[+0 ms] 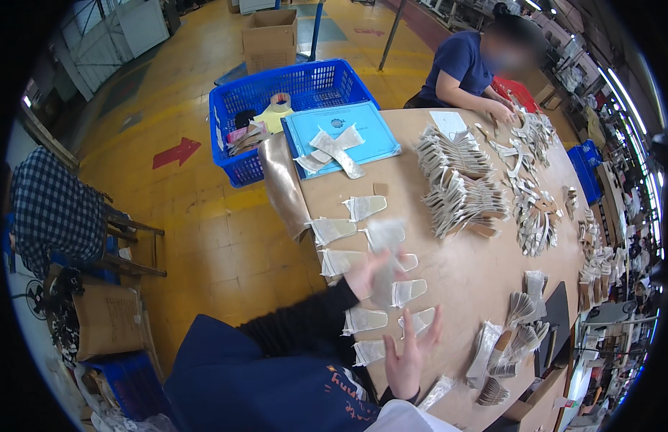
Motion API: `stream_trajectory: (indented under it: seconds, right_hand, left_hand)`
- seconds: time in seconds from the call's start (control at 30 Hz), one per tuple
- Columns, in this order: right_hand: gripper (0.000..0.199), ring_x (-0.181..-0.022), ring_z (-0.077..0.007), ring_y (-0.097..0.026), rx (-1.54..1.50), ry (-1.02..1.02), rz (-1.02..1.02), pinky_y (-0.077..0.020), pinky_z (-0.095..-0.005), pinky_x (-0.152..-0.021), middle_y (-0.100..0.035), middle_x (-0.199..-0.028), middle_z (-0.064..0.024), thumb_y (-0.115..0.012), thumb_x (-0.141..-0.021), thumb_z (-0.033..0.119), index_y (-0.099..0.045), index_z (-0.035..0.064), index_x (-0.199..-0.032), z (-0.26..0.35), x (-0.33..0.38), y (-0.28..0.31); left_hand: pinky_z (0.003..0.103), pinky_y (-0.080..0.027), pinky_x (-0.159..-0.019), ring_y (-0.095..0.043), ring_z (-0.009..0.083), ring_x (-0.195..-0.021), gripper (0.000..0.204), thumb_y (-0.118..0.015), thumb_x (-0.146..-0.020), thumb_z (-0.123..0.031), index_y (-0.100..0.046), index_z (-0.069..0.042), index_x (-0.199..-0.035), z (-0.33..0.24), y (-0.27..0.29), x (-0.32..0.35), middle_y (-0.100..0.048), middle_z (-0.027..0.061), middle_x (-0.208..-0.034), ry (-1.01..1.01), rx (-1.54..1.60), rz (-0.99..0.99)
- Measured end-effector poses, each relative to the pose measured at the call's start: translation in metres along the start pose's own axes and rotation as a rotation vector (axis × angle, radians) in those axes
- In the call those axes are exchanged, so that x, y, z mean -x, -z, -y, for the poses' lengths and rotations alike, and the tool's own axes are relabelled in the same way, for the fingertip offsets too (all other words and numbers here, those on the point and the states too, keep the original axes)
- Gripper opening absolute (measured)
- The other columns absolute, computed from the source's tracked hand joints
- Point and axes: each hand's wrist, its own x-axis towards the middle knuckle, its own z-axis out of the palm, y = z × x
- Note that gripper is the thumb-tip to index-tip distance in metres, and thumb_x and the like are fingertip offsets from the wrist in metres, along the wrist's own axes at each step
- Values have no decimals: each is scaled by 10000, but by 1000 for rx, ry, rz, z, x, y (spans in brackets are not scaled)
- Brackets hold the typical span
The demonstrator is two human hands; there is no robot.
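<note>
My left hand (pixel 364 276) is closed around a whitish, silvery fabric piece (pixel 383 284), which motion blurs; its far end reaches up over the table. To the right and nearer, my right hand (pixel 411 360) is raised over the table with its fingers spread and nothing in them. Around both hands, several flat tapered cut pieces with frayed pale edges lie in loose rows, among them one piece (pixel 366 208) at the far end, a second (pixel 365 320) beside my left forearm and another (pixel 370 352) nearest me.
The tan table (pixel 449 266) carries stacked pieces (pixel 460 180), a scattered heap (pixel 532 209) and nearer bundles (pixel 507 345). A blue folder (pixel 348 122) rests against a blue basket (pixel 319 79) beside a bronze-coloured roll (pixel 283 180). Across the table, a co-worker (pixel 460 72) handles pieces.
</note>
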Motion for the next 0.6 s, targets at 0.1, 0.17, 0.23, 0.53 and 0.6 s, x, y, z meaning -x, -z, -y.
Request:
stream_trajectory:
  seconds: [0.1,0.17,0.23,0.53,0.6]
  right_hand:
    - [601,-1432,-471,-224,-2,-104,-71,-255,-575,-1103,-192,-1581,-254,-737,-790,61,-565,147,-1359,-20,19,18]
    - [586,-1437,-464,-222,34,-191,-154,-286,-571,-1090,-197,-1582,-247,-728,-797,52,-567,140,-1354,-36,34,26]
    - [551,-1441,-441,-229,97,-263,-214,-322,-568,-1068,-206,-1584,-227,-705,-812,45,-575,134,-1340,-47,51,33]
    - [488,-1430,-417,-271,336,-414,-380,-351,-523,-1068,-266,-1570,-211,-665,-831,28,-583,79,-1309,-79,113,53]
    - [473,-1416,-413,-303,294,-493,-415,-361,-516,-1063,-293,-1563,-200,-660,-837,38,-586,78,-1302,-81,119,57]
  left_hand:
    - [339,-548,-691,-659,189,-701,283,-605,-979,-341,-625,-66,-1044,-69,59,-36,-669,80,-860,-136,-108,-266]
    - [350,-538,-578,-648,200,-639,216,-642,-943,-210,-554,-66,-1078,-108,89,-69,-627,64,-791,-390,-102,-205]
    - [359,-539,-532,-648,215,-617,227,-628,-927,-125,-518,-71,-1118,-143,117,-105,-628,66,-874,-530,-198,-198]
    - [457,-329,-1094,-404,395,-1271,865,-796,-779,-301,-358,49,-1438,-148,164,-151,-453,257,-1351,-911,-1269,-996]
    - [433,-359,-1075,-455,349,-1246,723,-759,-814,-210,-418,39,-1401,-110,141,-121,-503,217,-1324,-944,-1190,-774]
